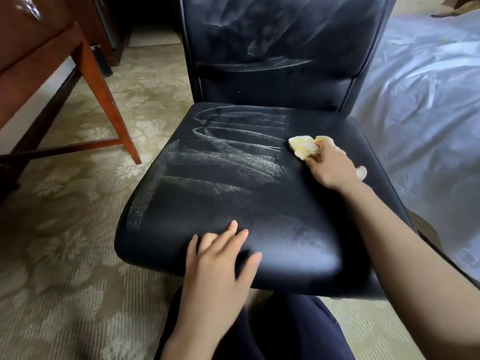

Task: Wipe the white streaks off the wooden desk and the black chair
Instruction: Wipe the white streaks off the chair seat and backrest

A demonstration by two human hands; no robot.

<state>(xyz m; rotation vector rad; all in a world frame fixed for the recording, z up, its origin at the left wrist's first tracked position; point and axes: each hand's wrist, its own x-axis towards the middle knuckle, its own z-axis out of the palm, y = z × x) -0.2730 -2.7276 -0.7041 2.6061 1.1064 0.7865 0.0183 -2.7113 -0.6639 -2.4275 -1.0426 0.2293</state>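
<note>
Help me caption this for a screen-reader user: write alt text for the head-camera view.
A person's right hand holds a pale yellow cloth on a black chair seat smeared with white streaks, while the left hand rests flat on the seat's front edge. The backrest is streaked too.

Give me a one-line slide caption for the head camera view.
Right hand holds a yellow cloth on the streaked black chair seat while the left hand rests on its front edge.

Left hand [220, 263] flat, fingers spread; right hand [330, 167] outstretched, gripping cloth [304, 146]
</note>
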